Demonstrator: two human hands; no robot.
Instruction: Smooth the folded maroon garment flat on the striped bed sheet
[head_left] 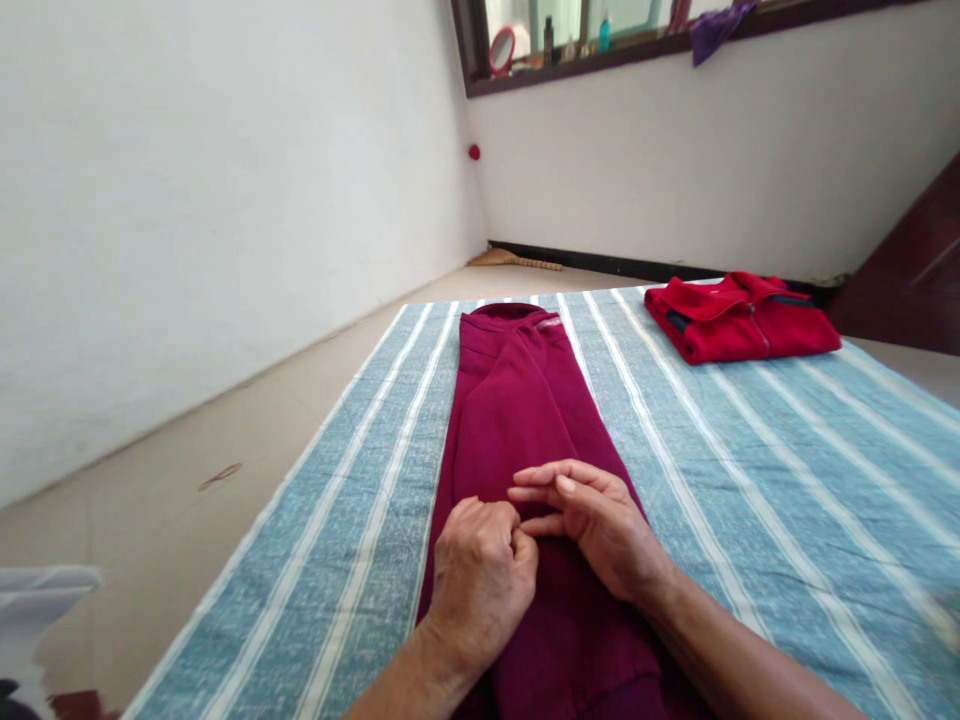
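Note:
A maroon sweatshirt [517, 400], folded into a long narrow strip, lies on the striped bedspread [360, 420]. Its collar is at the far end, and its near end runs out of the frame. Over the middle of it my left hand [487, 575] is closed in a fist, knuckles up; whatever its fingers hold, if anything, is hidden. Just to the right, my right hand [592, 520] hovers over or rests on the cloth with fingers apart and stretched toward the left hand. Those fingertips come close to the left fist; whether they touch cannot be made out.
A folded red zip jacket [739, 315] lies at the bedspread's far right corner. Beyond it stands a dark red panel [911, 265]. A broom [517, 260] lies on the floor by the corner. Bottles and a round mirror [502, 50] stand on the windowsill.

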